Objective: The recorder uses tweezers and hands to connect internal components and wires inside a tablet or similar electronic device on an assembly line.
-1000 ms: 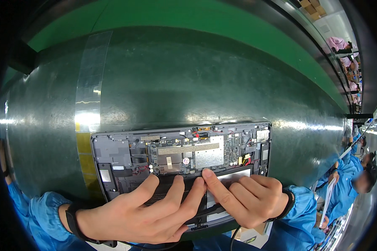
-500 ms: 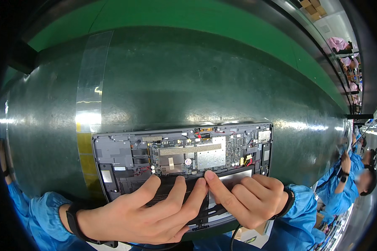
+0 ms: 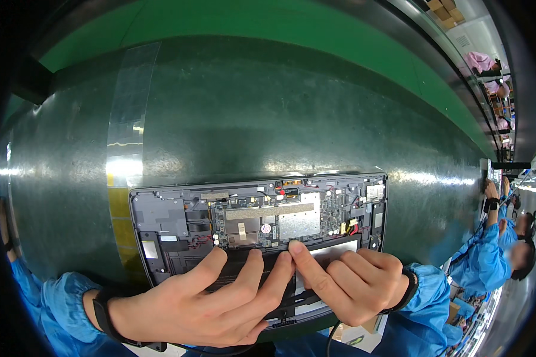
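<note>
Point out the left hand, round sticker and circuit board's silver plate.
Left hand (image 3: 211, 302), head view: back of hand.
Round sticker (image 3: 266, 228), head view: its middle.
Silver plate (image 3: 299, 227), head view: bare metal below tan strip (image 3: 268, 211).

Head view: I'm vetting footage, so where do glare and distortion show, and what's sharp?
Head view: white glare streaks the green work surface at left and right; head view: fisheye distortion bows its far edge; head view: laptop motherboard looks fairly sharp.

Left hand (image 3: 199, 303) and right hand (image 3: 354, 285) touch an opened device (image 3: 161, 213) — circuit board (image 3: 271, 220) bared — on a green table (image 3: 280, 113).
</note>
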`<state>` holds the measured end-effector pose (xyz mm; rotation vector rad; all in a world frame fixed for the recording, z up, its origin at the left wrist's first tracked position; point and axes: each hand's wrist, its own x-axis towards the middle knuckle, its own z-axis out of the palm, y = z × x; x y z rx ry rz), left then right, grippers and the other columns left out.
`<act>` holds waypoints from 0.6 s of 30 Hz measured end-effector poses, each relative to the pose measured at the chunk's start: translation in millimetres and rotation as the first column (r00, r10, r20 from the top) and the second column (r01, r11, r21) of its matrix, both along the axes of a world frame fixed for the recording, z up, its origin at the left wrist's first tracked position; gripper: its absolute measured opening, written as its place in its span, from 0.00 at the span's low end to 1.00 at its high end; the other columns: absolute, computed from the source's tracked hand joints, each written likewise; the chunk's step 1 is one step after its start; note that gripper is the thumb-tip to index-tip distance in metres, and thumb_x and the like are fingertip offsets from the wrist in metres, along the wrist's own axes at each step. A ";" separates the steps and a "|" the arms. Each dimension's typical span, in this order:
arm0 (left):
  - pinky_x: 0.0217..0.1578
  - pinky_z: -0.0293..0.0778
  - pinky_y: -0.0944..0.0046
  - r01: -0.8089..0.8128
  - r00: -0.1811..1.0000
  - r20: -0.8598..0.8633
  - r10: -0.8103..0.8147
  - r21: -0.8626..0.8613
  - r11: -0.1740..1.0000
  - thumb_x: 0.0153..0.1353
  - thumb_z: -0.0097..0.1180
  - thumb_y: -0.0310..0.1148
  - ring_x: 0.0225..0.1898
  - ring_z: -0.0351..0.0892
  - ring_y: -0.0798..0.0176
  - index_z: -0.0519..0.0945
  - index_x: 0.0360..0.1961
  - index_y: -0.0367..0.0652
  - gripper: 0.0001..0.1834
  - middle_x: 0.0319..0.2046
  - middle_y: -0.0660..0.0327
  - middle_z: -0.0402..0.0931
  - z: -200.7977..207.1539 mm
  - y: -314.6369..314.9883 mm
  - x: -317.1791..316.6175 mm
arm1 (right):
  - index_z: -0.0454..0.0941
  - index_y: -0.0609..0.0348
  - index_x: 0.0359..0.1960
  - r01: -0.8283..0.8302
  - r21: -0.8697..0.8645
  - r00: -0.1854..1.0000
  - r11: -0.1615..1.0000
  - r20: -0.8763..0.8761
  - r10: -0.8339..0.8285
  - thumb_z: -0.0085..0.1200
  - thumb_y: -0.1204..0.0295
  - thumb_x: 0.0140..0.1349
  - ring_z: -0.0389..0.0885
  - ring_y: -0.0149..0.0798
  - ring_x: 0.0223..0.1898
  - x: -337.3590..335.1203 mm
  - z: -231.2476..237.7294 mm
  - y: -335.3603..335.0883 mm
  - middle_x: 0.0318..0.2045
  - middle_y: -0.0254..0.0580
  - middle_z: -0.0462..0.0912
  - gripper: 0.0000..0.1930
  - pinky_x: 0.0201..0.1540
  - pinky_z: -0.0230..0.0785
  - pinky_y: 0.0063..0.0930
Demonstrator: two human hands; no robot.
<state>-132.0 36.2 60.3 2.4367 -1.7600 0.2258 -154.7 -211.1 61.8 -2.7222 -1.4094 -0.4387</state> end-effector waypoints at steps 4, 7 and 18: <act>0.46 0.67 0.58 0.003 1.000 -0.003 -0.003 0.006 1.000 0.59 0.47 0.57 0.48 0.71 0.63 0.83 0.49 0.46 0.30 0.53 0.65 0.75 0.7 -0.6 0.6 | 0.84 0.66 0.46 0.030 -0.004 1.000 1.000 0.002 -0.030 0.48 0.73 0.31 0.60 0.19 0.16 -1.4 0.6 1.3 0.16 0.23 0.55 0.33 0.16 0.47 0.12; 0.46 0.67 0.58 0.003 1.000 -0.006 -0.003 0.005 1.000 0.58 0.47 0.57 0.48 0.71 0.63 0.83 0.49 0.46 0.30 0.53 0.65 0.75 1.1 -0.9 0.8 | 0.83 0.66 0.47 0.024 -0.011 1.000 1.000 -0.007 -0.025 0.48 0.73 0.31 0.60 0.18 0.16 0.0 1.6 0.8 0.16 0.23 0.55 0.32 0.17 0.47 0.12; 0.46 0.67 0.57 -0.004 1.000 -0.009 0.005 0.007 1.000 0.57 0.47 0.57 0.49 0.71 0.63 0.84 0.48 0.47 0.29 0.53 0.66 0.75 -0.5 7.5 2.3 | 0.84 0.67 0.46 -0.013 0.010 1.000 1.000 0.016 0.012 0.49 0.74 0.33 0.60 0.19 0.16 2.5 -1.3 7.6 0.16 0.24 0.55 0.31 0.17 0.48 0.13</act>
